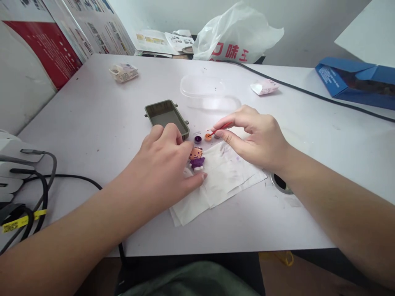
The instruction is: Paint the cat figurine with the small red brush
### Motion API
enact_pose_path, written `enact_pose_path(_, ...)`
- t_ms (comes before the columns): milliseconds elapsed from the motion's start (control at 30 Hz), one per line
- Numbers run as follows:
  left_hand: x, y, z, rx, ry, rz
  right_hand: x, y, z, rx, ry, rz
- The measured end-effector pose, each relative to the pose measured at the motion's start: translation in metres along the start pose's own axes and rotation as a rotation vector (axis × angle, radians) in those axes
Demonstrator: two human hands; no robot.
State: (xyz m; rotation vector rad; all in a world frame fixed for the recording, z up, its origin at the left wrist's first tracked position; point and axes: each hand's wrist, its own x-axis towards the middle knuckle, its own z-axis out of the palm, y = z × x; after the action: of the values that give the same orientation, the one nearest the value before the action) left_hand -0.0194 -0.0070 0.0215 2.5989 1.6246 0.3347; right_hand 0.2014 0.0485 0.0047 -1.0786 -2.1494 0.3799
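Observation:
My left hand (166, 158) rests on a white paper towel (222, 179), its fingers closed around a small cat figurine (196, 158) with an orange face and purple body. My right hand (253, 135) pinches a thin red paintbrush (219, 128), whose tip touches a small orange paint pot (208, 137). A purple paint pot (198, 139) stands just left of the orange one. Both pots sit at the towel's far edge, beside a grey-green tray (166, 116).
A clear plastic lid (202, 87) lies beyond the tray. Small wrapped packets (123, 72) (264, 86) lie farther back, with a white plastic bag (237, 35) behind. A black cable (311, 93) crosses the right side; a blue box (354, 80) sits far right. Cables (37, 193) hang at left.

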Motion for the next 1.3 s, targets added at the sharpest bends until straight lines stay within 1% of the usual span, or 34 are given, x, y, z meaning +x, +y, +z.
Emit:
enact_pose_path(100,0.0,0.004,-0.004,0.001,-0.074,-0.015,0.0,0.002,0.001,0.001,-0.028,0.014)
enact_pose_path(200,0.0,0.007,-0.006,-0.015,-0.078,-0.029,-0.001,0.003,0.002,0.017,-0.051,0.02)
enact_pose_path(333,0.0,0.007,-0.007,-0.065,-0.048,-0.064,-0.001,0.003,0.002,0.036,0.0,0.018)
enact_pose_path(467,-0.001,0.006,-0.008,-0.167,0.032,-0.071,0.0,0.001,0.003,0.062,0.063,0.021)
enact_pose_path(567,-0.001,0.004,-0.01,-0.217,0.082,-0.078,0.001,0.0,0.003,0.082,0.068,0.024)
enact_pose_path(633,-0.001,0.003,-0.011,-0.241,0.094,-0.094,0.001,0.0,0.003,0.09,0.066,0.019)
enact_pose_path(833,-0.002,-0.001,-0.009,-0.319,0.002,-0.106,0.001,0.001,0.003,0.097,0.077,0.03)
enact_pose_path(1000,-0.003,0.0,-0.01,-0.343,-0.01,-0.058,0.001,0.002,0.004,0.106,0.067,0.043)
enact_pose_path(1133,-0.004,0.0,-0.012,-0.362,-0.006,-0.059,0.001,0.003,0.005,0.097,0.062,0.052)
enact_pose_path(1300,-0.004,-0.002,-0.013,-0.364,-0.029,-0.079,0.0,0.002,0.004,0.085,0.052,0.046)
